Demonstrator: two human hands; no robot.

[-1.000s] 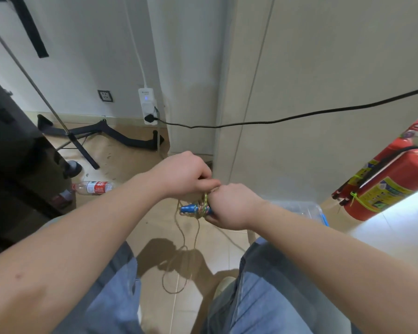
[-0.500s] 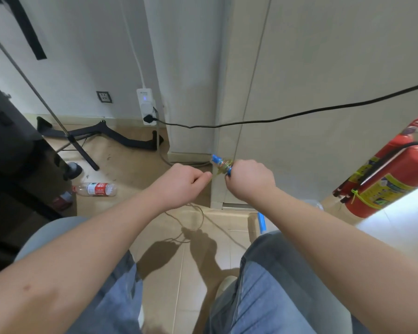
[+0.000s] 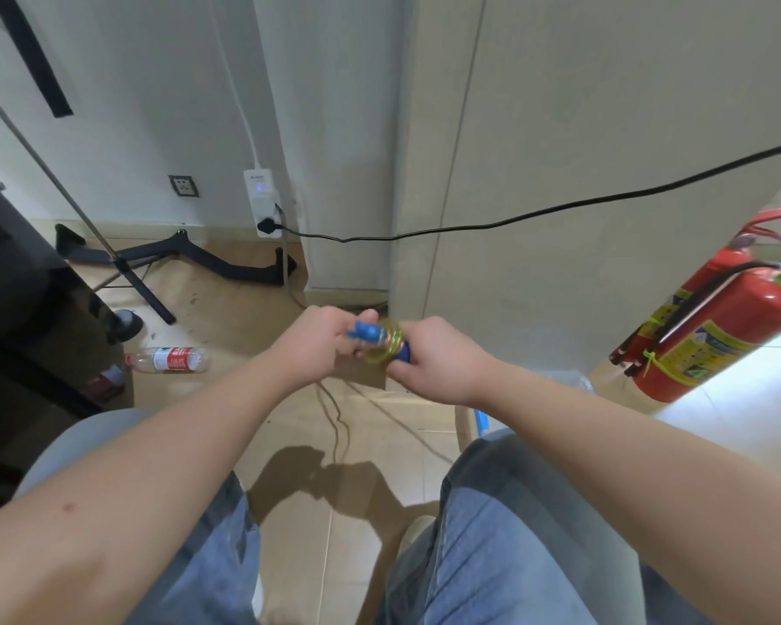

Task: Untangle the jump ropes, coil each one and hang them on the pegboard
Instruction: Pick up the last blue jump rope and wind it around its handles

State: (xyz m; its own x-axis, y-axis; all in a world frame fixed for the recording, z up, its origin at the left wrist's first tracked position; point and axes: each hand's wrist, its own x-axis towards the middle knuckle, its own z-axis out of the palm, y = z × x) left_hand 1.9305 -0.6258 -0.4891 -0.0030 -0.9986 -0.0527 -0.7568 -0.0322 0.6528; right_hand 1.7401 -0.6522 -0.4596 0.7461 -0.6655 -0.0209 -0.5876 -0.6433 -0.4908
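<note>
Both hands are up in front of the knees, well left of the fire extinguisher [image 3: 713, 340]. The left hand [image 3: 316, 347] has its fingers curled and pinches the tip end of the blue jump rope handle [image 3: 373, 336]. The right hand [image 3: 440, 360] is closed round the handle's other end. The yellow-green rope [image 3: 386, 351] is looped several turns around the handle, between the two hands. Loose strands drop from there to the floor [image 3: 226, 318], also left of the extinguisher. The plastic bottle [image 3: 172, 359] lies on the floor far left of the extinguisher. The black cable [image 3: 560, 214] runs above the extinguisher and leftward to the power strip [image 3: 262, 203].
</note>
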